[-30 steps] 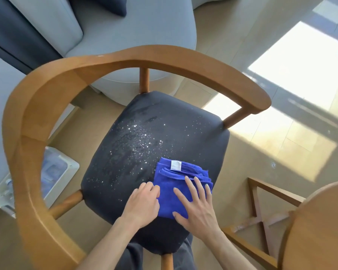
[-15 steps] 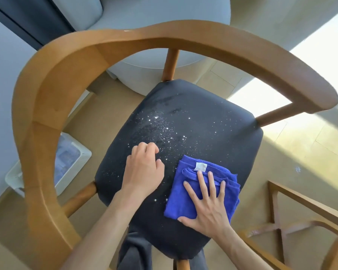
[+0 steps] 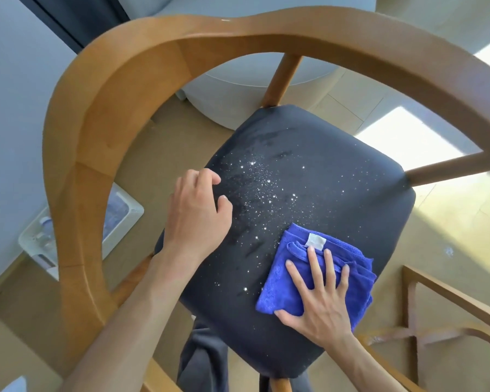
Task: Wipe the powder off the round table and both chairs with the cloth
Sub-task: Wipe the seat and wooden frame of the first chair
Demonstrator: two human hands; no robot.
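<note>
A wooden chair (image 3: 119, 89) with a curved back rail stands below me. Its dark seat cushion (image 3: 345, 188) carries scattered white powder (image 3: 269, 182) across the middle and left. A folded blue cloth (image 3: 297, 267) with a white tag lies on the seat's near right part. My right hand (image 3: 323, 301) presses flat on the cloth, fingers spread. My left hand (image 3: 197, 219) rests on the seat's left edge, fingers curled over it, holding nothing else.
A grey sofa (image 3: 252, 89) stands behind the chair. A white tray with bottles (image 3: 125, 213) sits on the floor at left. The wooden base of the table (image 3: 447, 304) shows at lower right. Sunlit floor patches lie at right.
My left hand left the cloth and moved left to the seat's edge. My right hand stays flat on the cloth, which shifted slightly right. The view moved closer to the seat.
</note>
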